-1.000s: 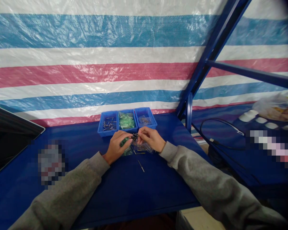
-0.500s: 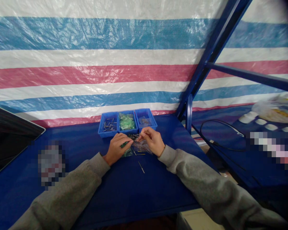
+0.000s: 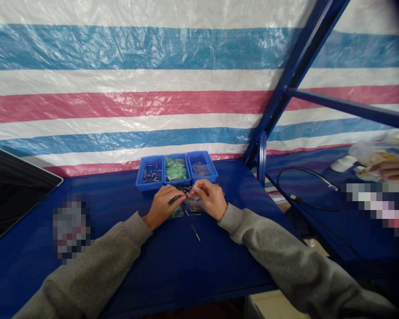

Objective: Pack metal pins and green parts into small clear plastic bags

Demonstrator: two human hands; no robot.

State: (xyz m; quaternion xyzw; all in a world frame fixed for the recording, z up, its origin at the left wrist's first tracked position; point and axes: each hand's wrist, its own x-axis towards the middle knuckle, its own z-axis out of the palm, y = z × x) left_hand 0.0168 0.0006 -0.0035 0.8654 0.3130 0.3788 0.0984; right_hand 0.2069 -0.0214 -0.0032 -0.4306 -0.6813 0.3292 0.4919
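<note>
Head cam: L hand (image 3: 163,204) & R hand (image 3: 210,199) adj., fingers' grip unclear; 1 metal pin (image 3: 196,232) apart, 3 blue bins (image 3: 176,182) behind.

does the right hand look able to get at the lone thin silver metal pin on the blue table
Probably yes: the thin silver metal pin lies uncovered and on its own, just nearer the wearer than the right hand, though that hand looks busy beside the left hand.

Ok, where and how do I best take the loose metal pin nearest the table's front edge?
Probably pinch the metal pin mid-length, across its slim shaft, from above on the near side: it lies flat and slanted on the blue table, apart from the clear bag beyond it.
</note>
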